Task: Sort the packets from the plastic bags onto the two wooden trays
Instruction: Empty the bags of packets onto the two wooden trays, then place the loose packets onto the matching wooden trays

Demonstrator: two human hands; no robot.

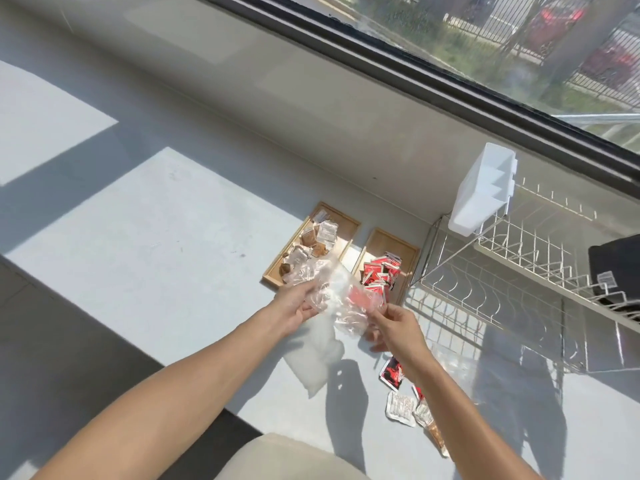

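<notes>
Both hands hold a clear plastic bag [341, 301] above the counter, with a red packet showing through it. My left hand [296, 303] grips its left side and my right hand [391, 323] pinches its right end. Behind it lie two wooden trays: the left tray [343, 220] carries clear and brown packets [311, 244], the right tray [388, 242] carries red packets [379, 275]. A second, flat plastic bag [313, 355] rests on the counter under my hands. Loose packets [401, 407], red, silver and brown, lie by my right forearm.
A wire dish rack [512, 278] with a white plastic caddy [485, 188] stands at the right, close to the right tray. A black object [616, 268] sits at the far right. A window runs along the back. The grey counter spreads to the left.
</notes>
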